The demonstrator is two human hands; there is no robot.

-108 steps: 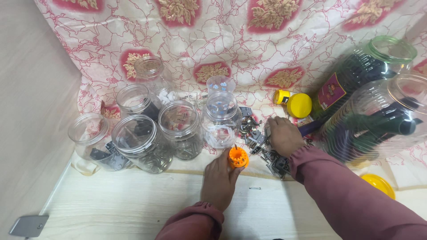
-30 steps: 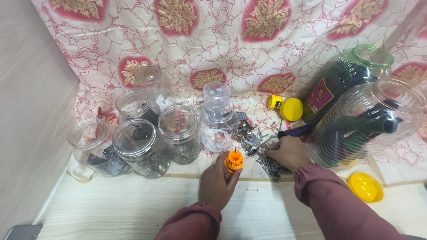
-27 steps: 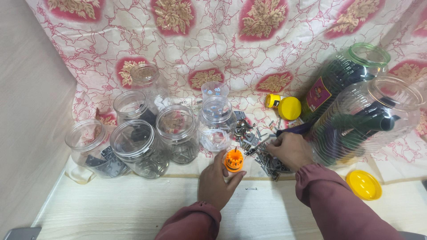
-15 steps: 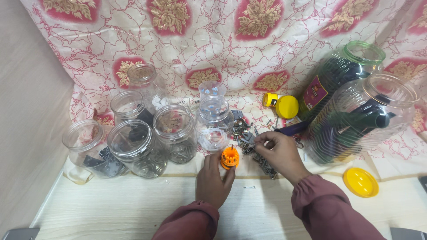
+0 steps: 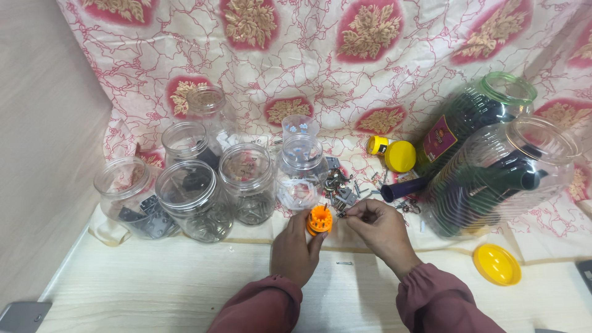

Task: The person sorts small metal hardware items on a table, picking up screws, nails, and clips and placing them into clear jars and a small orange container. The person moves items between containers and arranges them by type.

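Note:
My left hand (image 5: 295, 248) grips a small round orange holder (image 5: 320, 219) with notched edges, standing at the cloth's front edge. My right hand (image 5: 377, 224) pinches a small metal bit (image 5: 343, 214) between fingertips, right beside the orange holder. Behind the hands lies a loose pile of small metal hardware (image 5: 343, 187) on the patterned cloth (image 5: 345, 86).
Several open clear jars (image 5: 192, 196) with metal parts stand at the left. Two big clear jars (image 5: 502, 176) lie on their sides at the right, holding dark tools. A yellow lid (image 5: 497, 263), a yellow-capped bottle (image 5: 394, 152) and a loose small metal staple (image 5: 344, 263) lie nearby.
My right hand lifted off the hardware pile with a small metal bit and moved left to the orange holder. My left hand stayed on the holder.

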